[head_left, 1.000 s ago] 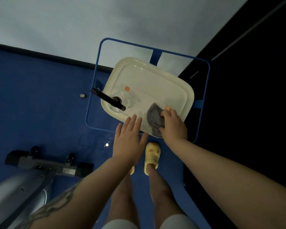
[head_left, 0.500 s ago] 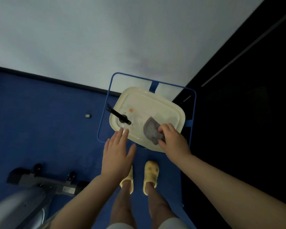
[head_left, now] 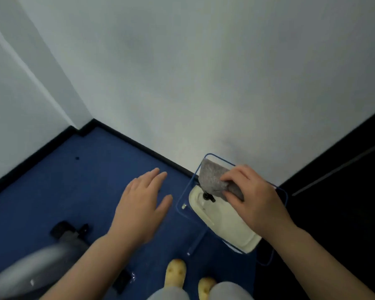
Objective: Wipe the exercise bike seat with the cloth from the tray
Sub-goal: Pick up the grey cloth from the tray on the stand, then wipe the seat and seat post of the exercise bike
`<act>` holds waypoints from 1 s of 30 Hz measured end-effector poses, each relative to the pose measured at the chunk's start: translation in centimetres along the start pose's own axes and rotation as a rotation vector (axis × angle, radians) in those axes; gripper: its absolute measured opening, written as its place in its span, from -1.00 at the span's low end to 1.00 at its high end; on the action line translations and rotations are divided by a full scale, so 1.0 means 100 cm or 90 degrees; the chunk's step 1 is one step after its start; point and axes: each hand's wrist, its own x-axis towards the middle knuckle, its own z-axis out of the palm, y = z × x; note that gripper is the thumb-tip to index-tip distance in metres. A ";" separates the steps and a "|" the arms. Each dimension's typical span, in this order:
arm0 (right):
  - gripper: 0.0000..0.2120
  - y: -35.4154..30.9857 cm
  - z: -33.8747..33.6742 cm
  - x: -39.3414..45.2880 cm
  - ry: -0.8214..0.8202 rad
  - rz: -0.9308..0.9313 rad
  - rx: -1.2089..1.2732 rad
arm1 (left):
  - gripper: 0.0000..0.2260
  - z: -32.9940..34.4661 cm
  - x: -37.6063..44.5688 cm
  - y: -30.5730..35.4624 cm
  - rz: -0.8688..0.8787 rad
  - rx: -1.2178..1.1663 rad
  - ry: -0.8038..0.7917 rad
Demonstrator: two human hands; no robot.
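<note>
Gripping the grey cloth point(head_left: 214, 177) between thumb and curled fingers, right hand point(head_left: 253, 198) holds it lifted above the cream tray point(head_left: 230, 226). Left hand point(head_left: 139, 211) flat, fingers extended, holding nothing, above blue floor point(head_left: 52, 191).

cloth point(head_left: 212, 178): the piece you pinch in your right hand point(head_left: 254, 202) looks like soft grey fabric, fuzzy and matt
tray point(head_left: 227, 221): cream plastic by its look; smooth, with a faint sheen
stand point(head_left: 183, 199): thin blue rod frame around your tray; material unclear
floor point(head_left: 59, 191): deep blue, matt, carpet-like
wall point(head_left: 182, 72): pale, smooth, matt
slippers point(head_left: 175, 276): yellow, dull finish; blurred
</note>
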 end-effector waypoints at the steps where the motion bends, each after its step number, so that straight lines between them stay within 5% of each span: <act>1: -0.76 -0.010 -0.004 0.004 -0.001 -0.023 0.005 | -0.51 -0.011 -0.011 -0.001 -0.020 0.010 0.031; 11: -0.68 -0.102 0.021 0.006 -0.140 -0.333 0.098 | -0.38 -0.038 -0.183 -0.022 -0.397 0.045 0.216; 16: -0.70 -0.165 0.057 -0.015 -0.220 -0.459 0.143 | -0.49 -0.034 -0.272 -0.018 -0.557 0.038 0.280; 30: -0.69 -0.376 0.114 -0.155 -0.317 -0.730 0.238 | -0.49 -0.039 -0.531 -0.030 -0.850 0.013 0.505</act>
